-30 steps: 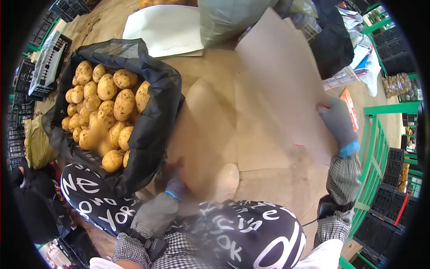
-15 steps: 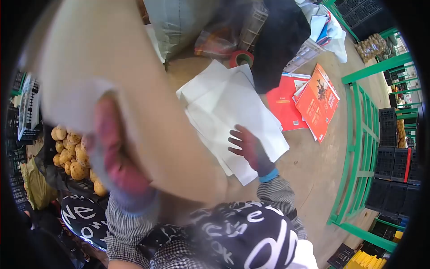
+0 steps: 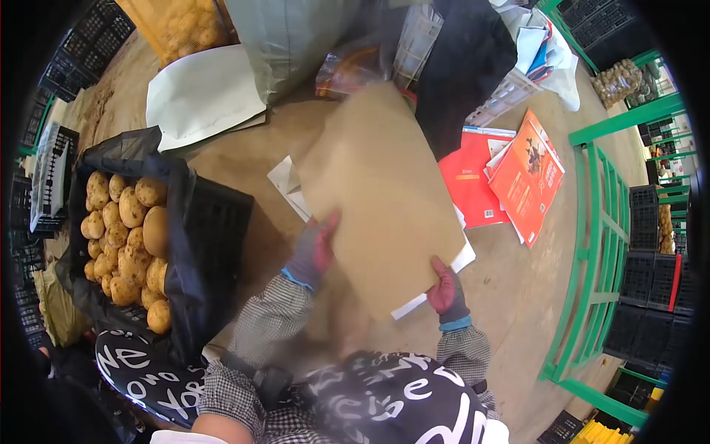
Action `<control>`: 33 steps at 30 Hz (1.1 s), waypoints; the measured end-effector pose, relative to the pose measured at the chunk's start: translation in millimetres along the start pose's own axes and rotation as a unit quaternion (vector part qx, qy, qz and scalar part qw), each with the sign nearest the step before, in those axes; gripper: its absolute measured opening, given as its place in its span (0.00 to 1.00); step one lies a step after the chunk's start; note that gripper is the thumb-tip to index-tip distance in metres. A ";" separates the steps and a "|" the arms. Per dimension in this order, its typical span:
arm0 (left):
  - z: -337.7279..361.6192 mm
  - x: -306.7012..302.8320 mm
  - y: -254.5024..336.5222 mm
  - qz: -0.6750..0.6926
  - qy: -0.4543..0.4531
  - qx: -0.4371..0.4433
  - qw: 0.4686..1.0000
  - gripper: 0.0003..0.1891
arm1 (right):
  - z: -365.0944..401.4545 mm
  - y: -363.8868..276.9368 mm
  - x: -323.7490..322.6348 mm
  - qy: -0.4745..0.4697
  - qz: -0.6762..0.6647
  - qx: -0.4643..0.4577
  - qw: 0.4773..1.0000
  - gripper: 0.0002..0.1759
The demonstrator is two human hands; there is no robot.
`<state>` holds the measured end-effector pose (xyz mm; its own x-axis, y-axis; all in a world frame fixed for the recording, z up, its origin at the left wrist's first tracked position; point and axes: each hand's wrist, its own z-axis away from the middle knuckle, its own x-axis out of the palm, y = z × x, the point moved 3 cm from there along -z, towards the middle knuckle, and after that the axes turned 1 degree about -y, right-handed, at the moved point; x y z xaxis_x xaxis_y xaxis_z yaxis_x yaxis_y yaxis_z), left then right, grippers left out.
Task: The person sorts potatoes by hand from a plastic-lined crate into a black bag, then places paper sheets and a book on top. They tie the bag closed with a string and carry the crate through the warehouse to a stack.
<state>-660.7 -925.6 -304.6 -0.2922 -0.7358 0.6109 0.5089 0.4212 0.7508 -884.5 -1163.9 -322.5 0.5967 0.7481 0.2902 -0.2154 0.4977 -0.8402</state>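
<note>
A large sheet of brown paper (image 3: 377,192) lies in front of me, over white sheets (image 3: 288,185) whose edges stick out around it. My left hand (image 3: 316,251), in a grey and dark red glove, is closed on its left edge. At the lower right corner, my right hand (image 3: 445,290) pinches the same sheet, thumb on top and fingers hidden beneath. To the left stands a black crate (image 3: 214,229) with a dark liner, full of potatoes (image 3: 126,229).
Red booklets (image 3: 525,181) lie to the right, beside a green metal rail (image 3: 588,244). White paper (image 3: 207,96) rests at the back left, near a mesh sack of potatoes (image 3: 196,33). Grey crates (image 3: 503,92) and a large grey bag (image 3: 292,44) stand farther back.
The brown sheet, raised on the left and blurred, has come down to the right over the white sheets. My right hand, spread on the white paper before, now grips the brown sheet.
</note>
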 end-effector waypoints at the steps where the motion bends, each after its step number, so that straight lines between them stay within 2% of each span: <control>1: 0.4 -6.6 -11.0 0.024 0.086 -0.119 0.989 0.33 | -1.1 0.2 -8.1 0.073 0.085 -0.009 0.994 0.32; 3: 6.0 -51.0 -40.2 -0.210 0.245 -0.079 0.943 0.36 | -1.7 -0.2 -22.8 0.221 0.250 0.012 0.942 0.40; 4: 5.1 -65.3 -47.1 -0.321 0.317 -0.054 0.891 0.38 | 0.0 0.5 -31.2 0.288 0.401 -0.010 0.870 0.43; 5: 1.4 -54.7 -39.5 -0.269 0.307 -0.056 0.911 0.38 | -3.7 -5.0 -37.7 0.343 0.540 -0.036 0.768 0.47; 6: 3.7 -35.1 -23.8 -0.217 0.298 -0.059 0.928 0.39 | -16.0 -22.5 -33.6 0.305 0.565 -0.099 0.760 0.50; 8: -1.7 -24.2 -41.7 -0.227 0.309 -0.026 0.923 0.38 | -49.2 -61.4 -27.4 0.227 0.602 -0.219 0.734 0.57; 9: -14.5 -40.0 -84.2 -0.287 0.327 0.014 0.900 0.37 | -69.3 -61.0 -31.2 0.199 0.559 -0.174 0.786 0.57; 10: -24.6 -39.5 -92.9 -0.319 0.352 0.005 0.880 0.38 | -93.1 -57.3 -34.9 0.170 0.510 -0.131 0.833 0.57; 11: -33.5 -30.9 -90.7 -0.349 0.377 -0.006 0.858 0.39 | -108.0 -65.5 -26.3 0.173 0.589 -0.071 0.786 0.54; 12: -44.5 -27.8 -88.3 -0.348 0.411 -0.069 0.840 0.41 | -121.7 -75.3 -15.0 0.166 0.664 -0.012 0.729 0.52; 14: -55.1 -27.1 -80.8 -0.271 0.428 -0.150 0.849 0.45 | -131.2 -77.5 -13.9 0.103 0.540 -0.033 0.835 0.46; 15: -60.2 -33.1 -82.7 -0.199 0.407 -0.165 0.876 0.45 | -132.5 -76.3 -20.0 0.070 0.472 -0.040 0.878 0.43; 17: -70.0 -42.4 -81.5 -0.146 0.322 -0.180 0.918 0.42 | -134.2 -78.4 -39.4 0.008 0.453 -0.033 0.891 0.39; 18: -71.9 -49.5 -75.1 -0.168 0.262 -0.181 0.933 0.37 | -141.3 -76.5 -40.9 -0.030 0.441 -0.032 0.897 0.37; 21: -56.4 -68.3 -61.2 -0.236 0.079 -0.190 0.950 0.24 | -133.4 -83.3 -20.1 -0.107 0.277 0.086 0.951 0.36; 22: -53.9 -69.6 -58.5 -0.257 0.011 -0.196 0.946 0.20 | -134.7 -78.6 -16.7 -0.114 0.276 0.050 0.953 0.35; 25: -34.4 -41.7 -24.8 -0.279 -0.021 -0.208 0.937 0.16 | -129.6 -78.5 -9.0 -0.110 0.309 -0.080 0.941 0.32; 27: -21.4 -44.4 -32.6 -0.127 -0.010 -0.184 0.975 0.16 | -108.4 -92.7 17.1 -0.086 0.375 -0.192 0.903 0.30; 29: -2.9 -66.4 -47.2 0.029 0.001 -0.152 0.988 0.15 | -82.6 -102.1 32.8 -0.075 0.341 -0.175 0.920 0.27; 31: 15.9 -98.0 -66.3 0.183 0.017 -0.120 0.976 0.15 | -59.3 -115.1 44.4 -0.081 0.312 -0.148 0.935 0.24; 33: 37.8 -140.6 -111.2 0.339 -0.071 -0.010 0.938 0.17 | -28.0 -129.6 53.8 -0.099 0.290 -0.104 0.946 0.21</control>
<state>-706.8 -849.0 -464.5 0.0002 -0.2240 0.9746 0.6319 0.7554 0.1735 -802.8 -1200.4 -210.8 0.2640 0.9466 -0.1853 -0.2930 -0.1043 -0.9504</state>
